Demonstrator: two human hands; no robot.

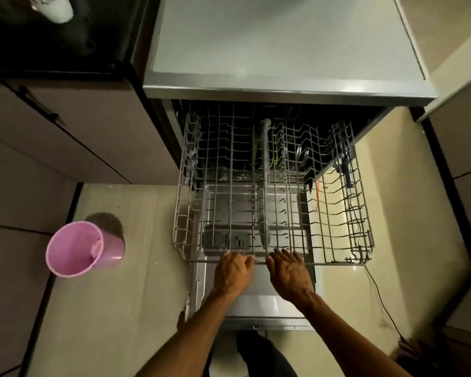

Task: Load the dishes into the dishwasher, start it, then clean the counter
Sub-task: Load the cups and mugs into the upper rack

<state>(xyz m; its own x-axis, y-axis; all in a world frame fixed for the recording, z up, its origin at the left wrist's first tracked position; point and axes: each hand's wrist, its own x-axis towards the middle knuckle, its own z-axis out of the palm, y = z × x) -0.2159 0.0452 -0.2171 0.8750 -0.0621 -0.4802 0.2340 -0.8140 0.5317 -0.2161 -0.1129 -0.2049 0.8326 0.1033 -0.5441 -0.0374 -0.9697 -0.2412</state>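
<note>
The dishwasher [283,88] stands open, its door [259,303] folded down flat. A grey wire upper rack [337,213] is pulled far out over the door and holds no dishes that I can see. My left hand [233,272] grips the rack's front rail with curled fingers. My right hand [288,272] rests on the same rail just to the right, fingers over the wire. Below, in the dark tub, a few round dishes [301,153] stand in the lower rack.
A pink plastic bin [79,248] stands on the tiled floor to the left. Brown cabinets [52,148] flank the left side, and a black cable [378,295] runs along the floor on the right. The grey dishwasher top [283,36] lies above.
</note>
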